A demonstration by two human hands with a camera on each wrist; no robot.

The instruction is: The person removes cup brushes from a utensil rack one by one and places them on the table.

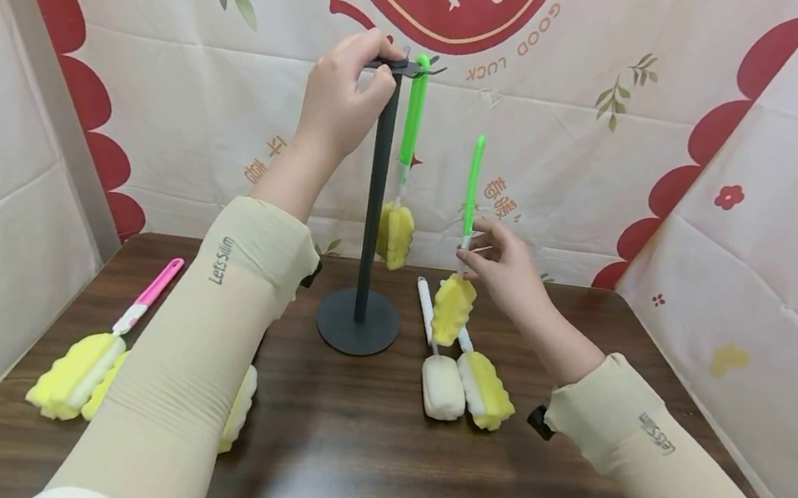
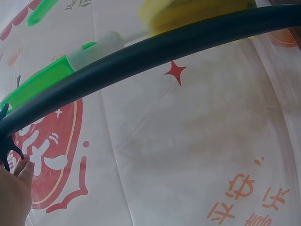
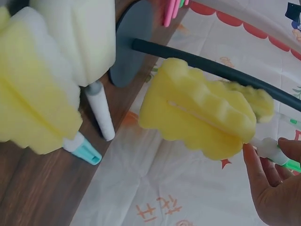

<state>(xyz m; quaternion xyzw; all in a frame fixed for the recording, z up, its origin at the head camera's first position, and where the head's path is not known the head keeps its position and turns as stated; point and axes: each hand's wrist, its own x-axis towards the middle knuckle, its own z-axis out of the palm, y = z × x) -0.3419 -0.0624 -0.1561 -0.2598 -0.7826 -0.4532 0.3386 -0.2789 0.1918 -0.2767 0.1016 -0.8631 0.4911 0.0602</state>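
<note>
My left hand [image 1: 348,87] grips the hooked top of a black stand [image 1: 376,195] with thumb and fingers. From a hook on its right side hangs a sponge brush with a green handle [image 1: 414,116] and a yellow sponge head [image 1: 396,236]. Right of the stand, my right hand [image 1: 506,267] pinches a second green-handled sponge brush [image 1: 473,183] near the base of its handle. It is held upright, handle up, its yellow head [image 3: 197,110] pointing down. In the right wrist view this head overlaps the hanging brush's head.
Below my right hand lie a white sponge brush [image 1: 444,388] and a yellow-and-white one [image 1: 486,391] on the dark wooden table [image 1: 339,477]. A pink-handled brush [image 1: 80,371] lies at the left, with more sponge heads partly hidden by my left sleeve. A printed cloth [image 1: 238,93] hangs behind.
</note>
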